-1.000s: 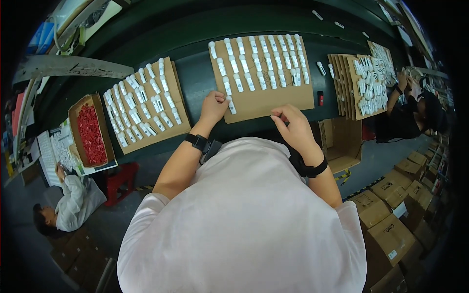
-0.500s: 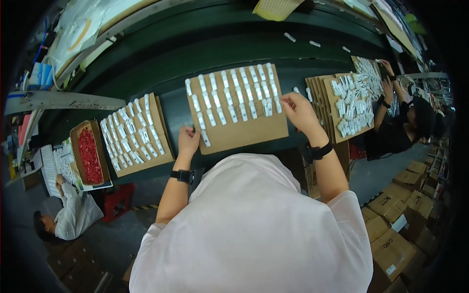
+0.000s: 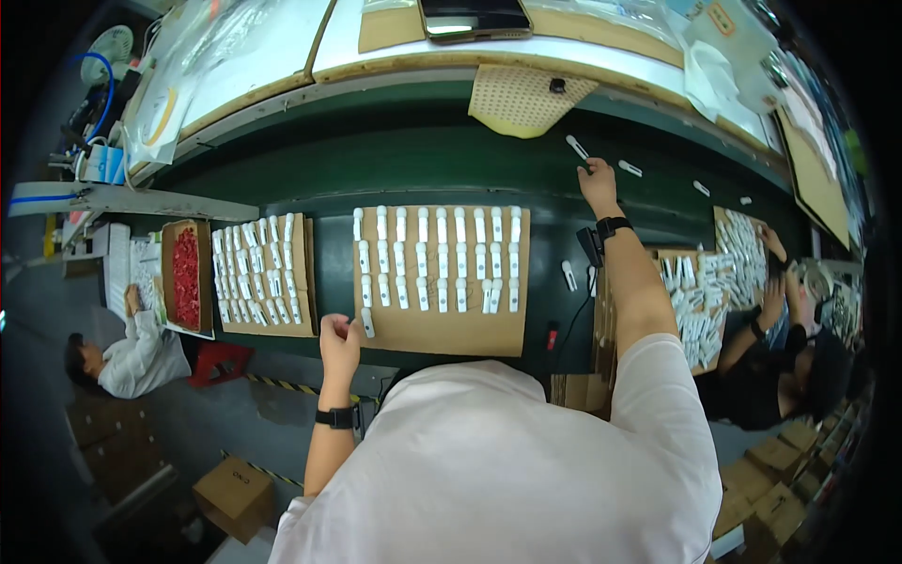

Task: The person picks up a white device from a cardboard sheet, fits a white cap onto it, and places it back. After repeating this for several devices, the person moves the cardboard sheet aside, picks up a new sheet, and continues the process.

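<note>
We see soft indoor light, seemingly from above, brightest on the white shelf [image 3: 336,42] and pale shirt [image 3: 498,470]. The green work surface [image 3: 376,141] looks dark, the floor [image 3: 291,423] dim. White sticks [image 3: 442,227] near the centre look fairly clear; toward the rim, fisheye distortion bends straight edges and corners fade to black.

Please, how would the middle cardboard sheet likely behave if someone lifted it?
The cardboard sheet seems fairly stiff, being flat and uncreased. Its white sticks might slide if it tilted, because no raised rim shows.
</note>
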{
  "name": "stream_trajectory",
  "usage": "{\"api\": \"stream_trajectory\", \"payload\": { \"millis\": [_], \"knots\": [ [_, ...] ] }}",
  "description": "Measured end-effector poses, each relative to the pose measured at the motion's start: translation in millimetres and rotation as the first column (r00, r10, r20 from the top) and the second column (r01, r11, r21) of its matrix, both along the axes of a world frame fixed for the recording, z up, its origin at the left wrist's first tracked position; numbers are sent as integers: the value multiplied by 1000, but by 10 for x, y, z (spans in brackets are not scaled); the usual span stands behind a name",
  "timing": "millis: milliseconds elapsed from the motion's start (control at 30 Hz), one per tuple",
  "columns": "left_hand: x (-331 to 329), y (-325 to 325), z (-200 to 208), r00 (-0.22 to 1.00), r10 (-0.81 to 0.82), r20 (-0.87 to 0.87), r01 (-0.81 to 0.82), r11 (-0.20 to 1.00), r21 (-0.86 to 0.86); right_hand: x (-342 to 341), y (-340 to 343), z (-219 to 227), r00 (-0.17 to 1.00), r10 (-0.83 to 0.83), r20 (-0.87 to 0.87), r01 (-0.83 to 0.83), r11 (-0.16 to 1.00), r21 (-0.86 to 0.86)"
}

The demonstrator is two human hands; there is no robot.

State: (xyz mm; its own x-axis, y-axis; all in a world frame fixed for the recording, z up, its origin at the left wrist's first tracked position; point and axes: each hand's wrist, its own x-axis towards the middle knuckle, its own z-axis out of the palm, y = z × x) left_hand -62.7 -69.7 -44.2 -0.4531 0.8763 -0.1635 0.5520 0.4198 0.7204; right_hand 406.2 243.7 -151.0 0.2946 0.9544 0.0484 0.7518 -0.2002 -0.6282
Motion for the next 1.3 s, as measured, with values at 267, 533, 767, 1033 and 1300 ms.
{"api": "stream_trajectory", "payload": {
  "millis": [267, 533, 767, 1033, 1300],
  "knots": [
    [316, -105, 416, 992, 117, 37, -116, 993, -12, -39, 443, -621, 980, -133, 146, 131, 991, 23],
    [596, 316, 725, 993, -88, 83, 88, 996, 7, -121, 250, -320, 927, 77, -367, -83, 997, -1],
    [911, 629, 1141, 945, -322, 54, 309, 936, 170, -889, -1166, 1314, 586, 417, -695, -425, 888, 174],
    [1029, 546, 1657, 746, -633, 208, 512, 744, 429, -1482, -2346, 2360, 507, 668, -545, -606, 726, 326],
    [584, 162, 1796, 628, -768, 124, 607, 583, 540, -1958, -2938, 2716, 540, 745, -391, -594, 666, 450]
  ]
}}
